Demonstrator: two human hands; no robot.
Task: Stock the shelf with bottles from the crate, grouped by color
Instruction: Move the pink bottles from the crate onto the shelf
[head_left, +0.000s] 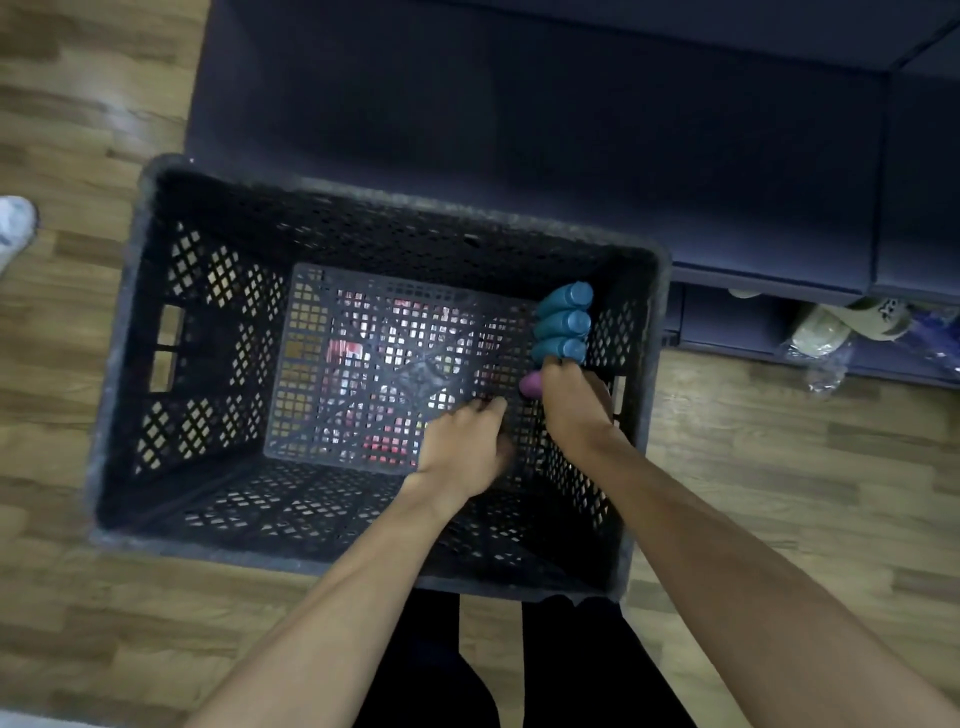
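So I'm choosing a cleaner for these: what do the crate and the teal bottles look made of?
The crate looks like moulded black plastic, matte and dusty: lattice walls with cut-out handles. The three teal bottles beside the right hand seem smooth plastic with a dull sheen, though blur leaves that uncertain.

Premises: shop or stockroom, probably. Evidence: black perforated plastic crate (363, 364), dark blue shelving unit (571, 130), wood-look plank floor (78, 104).

Both hands reach into the black crate (130, 322). The right hand (571, 400) apparently grips a purple bottle (531, 384) beside three teal bottles (563, 322); the left hand (462, 441) hovers nearby.
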